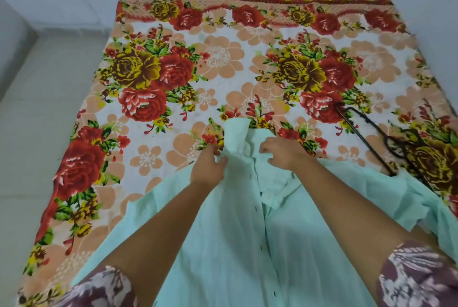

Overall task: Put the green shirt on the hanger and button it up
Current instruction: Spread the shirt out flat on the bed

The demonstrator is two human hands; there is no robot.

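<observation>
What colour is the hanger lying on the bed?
Black; the hanger shows in the head view, right of the shirt.

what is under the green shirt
The floral bedsheet lies under the green shirt. The black hanger sits beside it, its lower end running under the shirt's edge; the rest underneath is covered.

Bare forearms, short sleeves (418, 279) maroon w/ pale leafy print; no rings or watch seen
</observation>
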